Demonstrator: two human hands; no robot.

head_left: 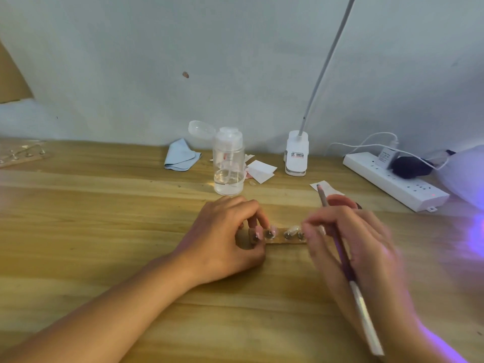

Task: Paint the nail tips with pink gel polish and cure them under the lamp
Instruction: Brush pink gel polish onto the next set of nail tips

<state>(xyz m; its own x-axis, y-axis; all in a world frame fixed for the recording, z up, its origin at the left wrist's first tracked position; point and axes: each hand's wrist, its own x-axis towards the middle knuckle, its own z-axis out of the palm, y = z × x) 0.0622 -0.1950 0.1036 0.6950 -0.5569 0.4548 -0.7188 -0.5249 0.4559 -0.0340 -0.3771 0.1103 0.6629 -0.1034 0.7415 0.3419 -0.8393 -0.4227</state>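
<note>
The left hand (225, 242) pinches one end of the nail strip (281, 240) with curled fingers, and the right hand (353, 231) fingers grip a brush (364, 310).

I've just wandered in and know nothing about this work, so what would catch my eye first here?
Two hands meet mid-table: the left hand holds one end of a cardboard strip carrying small nail tips, while the blurred right hand grips a long brush over it. Behind them stands a clear pump bottle with its lid flipped open, and purple light glows at the right edge.
</note>
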